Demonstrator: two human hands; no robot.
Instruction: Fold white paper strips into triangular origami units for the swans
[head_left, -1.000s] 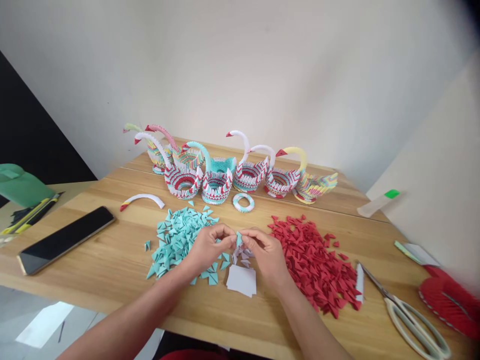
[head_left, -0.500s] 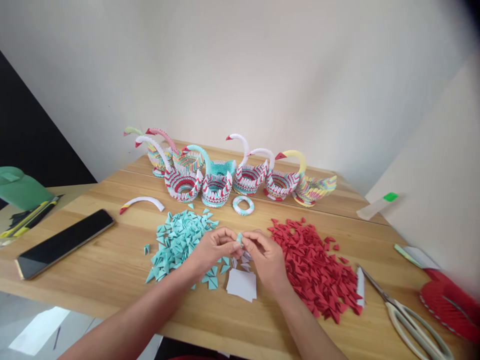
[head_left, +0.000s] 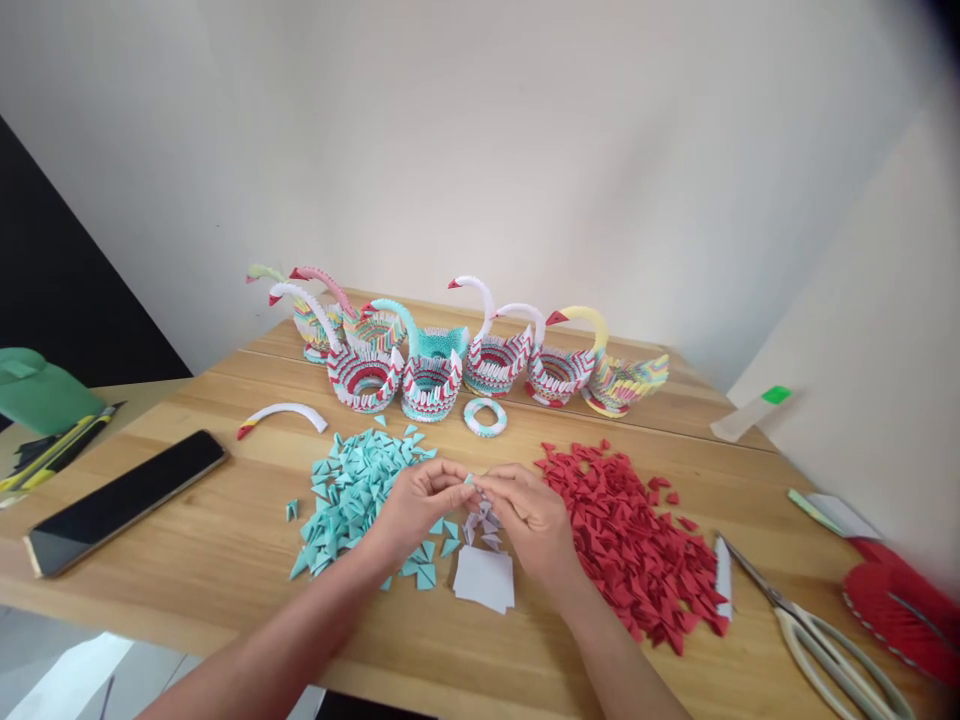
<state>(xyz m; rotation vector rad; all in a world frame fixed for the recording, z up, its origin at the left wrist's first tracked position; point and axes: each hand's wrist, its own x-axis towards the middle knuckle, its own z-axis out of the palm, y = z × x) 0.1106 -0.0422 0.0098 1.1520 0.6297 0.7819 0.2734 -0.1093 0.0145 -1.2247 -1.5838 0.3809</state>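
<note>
My left hand point(head_left: 429, 503) pinches a small teal folded paper piece point(head_left: 470, 480) between thumb and fingertips. My right hand point(head_left: 531, 520) meets it from the other side, its thumb and fingers closed at the piece's edge; the fingers hide much of it. Just below the hands lie several pale lilac folded paper pieces point(head_left: 484, 522) and a small stack of white paper slips point(head_left: 484, 579). A heap of teal folded triangles point(head_left: 349, 500) is beside my left hand. To the right of my right hand spreads a heap of red folded triangles point(head_left: 630, 540).
Several folded-paper swans point(head_left: 365, 380) stand along the back. A paper ring point(head_left: 485, 417) and a curved white neck piece point(head_left: 289, 408) lie in front of them. A phone point(head_left: 127, 500) is at left, scissors point(head_left: 810, 625) at right, and a green-tipped white strip point(head_left: 750, 415) farther back.
Both hands have shifted slightly left, and the teal piece sits lower between the fingers, with less of it showing. The whole view has tilted a little.
</note>
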